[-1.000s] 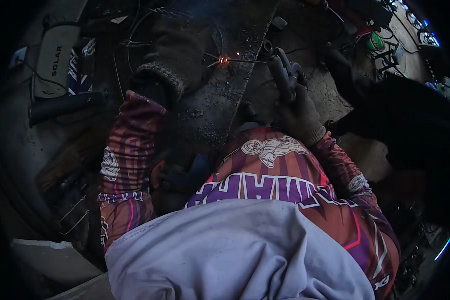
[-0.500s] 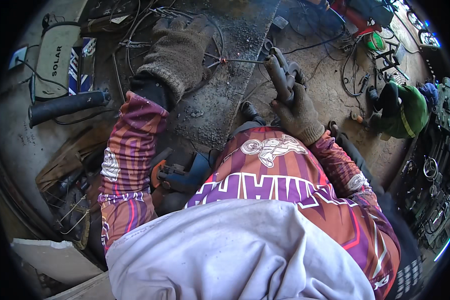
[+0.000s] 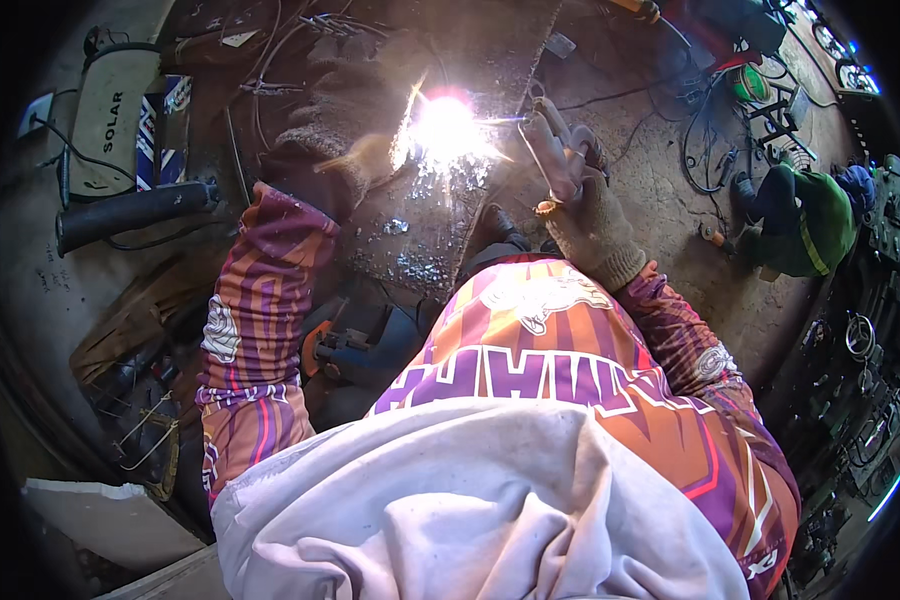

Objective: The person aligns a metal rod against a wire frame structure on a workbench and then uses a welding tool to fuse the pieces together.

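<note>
My right hand [image 3: 600,232], in a knitted glove, is closed around a welding electrode holder [image 3: 550,155]. From its jaws a thin electrode [image 3: 508,121] points left into a blinding white arc [image 3: 446,126] with sparks about it. My left hand [image 3: 332,112], gloved too, lies just left of the arc over a frame of thin metal rods [image 3: 342,24]. Its fingers look curled over the rods, though glare and dark shadow blur them. The joint under the arc is hidden by the light. Below it spreads a gritty metal plate [image 3: 370,255].
At left are a pale box-shaped unit [image 3: 118,115] and a dark cylinder [image 3: 135,216]. A blue and orange power tool [image 3: 355,345] lies beneath my left arm. Cables [image 3: 705,150] cross the right-hand floor, near a crouching person in green [image 3: 815,225]. Clutter lines the right edge.
A small glow at the electrode's tip has burst into a bright arc with sparks, and the surroundings have darkened. The electrode holder has shifted slightly left. My left hand stays where it was.
</note>
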### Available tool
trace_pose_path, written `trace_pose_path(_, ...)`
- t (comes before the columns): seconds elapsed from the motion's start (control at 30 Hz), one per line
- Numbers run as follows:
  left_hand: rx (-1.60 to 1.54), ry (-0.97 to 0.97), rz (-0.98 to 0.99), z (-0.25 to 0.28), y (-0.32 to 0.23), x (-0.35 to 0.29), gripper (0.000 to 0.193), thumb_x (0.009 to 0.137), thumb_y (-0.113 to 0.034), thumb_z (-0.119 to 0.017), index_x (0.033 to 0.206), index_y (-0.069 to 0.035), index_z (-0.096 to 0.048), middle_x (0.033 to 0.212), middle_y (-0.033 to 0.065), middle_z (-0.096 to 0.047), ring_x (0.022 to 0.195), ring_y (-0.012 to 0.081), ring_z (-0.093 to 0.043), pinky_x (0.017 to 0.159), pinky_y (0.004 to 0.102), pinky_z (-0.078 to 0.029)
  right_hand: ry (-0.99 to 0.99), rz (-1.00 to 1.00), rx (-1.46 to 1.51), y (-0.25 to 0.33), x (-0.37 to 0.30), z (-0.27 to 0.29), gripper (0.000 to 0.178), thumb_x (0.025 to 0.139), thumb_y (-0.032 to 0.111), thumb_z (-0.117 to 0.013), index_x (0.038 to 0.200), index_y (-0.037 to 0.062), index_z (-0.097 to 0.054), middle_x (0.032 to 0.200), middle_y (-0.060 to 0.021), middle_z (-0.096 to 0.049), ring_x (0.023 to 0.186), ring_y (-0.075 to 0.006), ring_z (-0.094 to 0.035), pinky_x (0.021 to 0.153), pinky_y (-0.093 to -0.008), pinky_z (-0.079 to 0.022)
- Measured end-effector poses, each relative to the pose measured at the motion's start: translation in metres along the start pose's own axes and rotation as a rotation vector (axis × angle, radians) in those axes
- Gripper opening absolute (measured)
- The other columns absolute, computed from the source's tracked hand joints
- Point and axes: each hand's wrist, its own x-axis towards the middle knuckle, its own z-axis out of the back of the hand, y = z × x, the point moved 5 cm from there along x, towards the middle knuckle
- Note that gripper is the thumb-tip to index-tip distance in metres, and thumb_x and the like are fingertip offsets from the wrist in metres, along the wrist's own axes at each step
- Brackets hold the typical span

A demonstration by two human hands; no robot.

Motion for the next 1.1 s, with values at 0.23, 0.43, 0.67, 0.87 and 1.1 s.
trace_pose_path(0.23, -0.011, 0.037, -0.009, 0.004, 0.0, 0.005, 0.076, 0.078, -0.042, -0.08, 0.144, -0.016, -0.051, 0.147, 0.0066, -0.053, 0.137, 0.0349, -0.047, 0.113, 0.0572, -0.032, 0.046, -0.185, 0.194, -0.022, -0.006, -0.013, 0.058, 0.089, 0.027, -0.075, 0.133, 0.0011, -0.047, 0.107, -0.0212, -0.066, 0.093, -0.0354, -0.068, 0.076, -0.0443, -0.055)
trace_pose_path(0.43, -0.024, 0.078, -0.01, 0.004, -0.001, 0.01, 0.079, 0.077, -0.042, -0.081, 0.145, -0.016, -0.05, 0.148, 0.0072, -0.052, 0.138, 0.0353, -0.046, 0.113, 0.0571, -0.032, 0.141, -0.373, 0.166, -0.004, 0.0, -0.003, 0.052, 0.089, 0.023, -0.075, 0.129, 0.0034, -0.047, 0.1, -0.0185, -0.066, 0.09, -0.0334, -0.069, 0.076, -0.0443, -0.052)
trace_pose_path(0.67, -0.028, 0.132, 0.032, 0.017, 0.0, -0.002, 0.082, 0.075, -0.042, -0.083, 0.146, -0.016, -0.049, 0.149, 0.0078, -0.051, 0.138, 0.0356, -0.045, 0.113, 0.057, -0.033, 0.005, 0.298, -0.272, 0.004, -0.007, -0.002, 0.052, 0.09, 0.018, -0.073, 0.133, 0.0023, -0.05, 0.105, -0.0153, -0.066, 0.088, -0.0322, -0.067, 0.077, -0.0462, -0.054)
trace_pose_path(0.87, -0.035, 0.162, -0.004, 0.01, -0.003, 0.012, 0.085, 0.074, -0.042, -0.084, 0.147, -0.016, -0.048, 0.15, 0.0084, -0.05, 0.139, 0.036, -0.045, 0.113, 0.0568, -0.033, -0.029, -0.128, 0.156, -0.012, -0.007, 0.009, 0.048, 0.094, 0.012, -0.067, 0.134, -0.0008, -0.044, 0.143, -0.0261, -0.041, 0.114, -0.0306, -0.059, 0.091, -0.0402, -0.05)
trace_pose_path(1.1, -0.044, 0.236, 0.012, 0.015, -0.002, 0.008, 0.089, 0.073, -0.042, -0.085, 0.148, -0.015, -0.046, 0.151, 0.0091, -0.049, 0.14, 0.0363, -0.044, 0.114, 0.0567, -0.034, 0.07, -0.316, 0.061, -0.014, -0.007, 0.006, 0.051, 0.089, 0.024, -0.074, 0.126, 0.0007, -0.048, 0.104, -0.0194, -0.066, 0.092, -0.0343, -0.067, 0.079, -0.0437, -0.051)
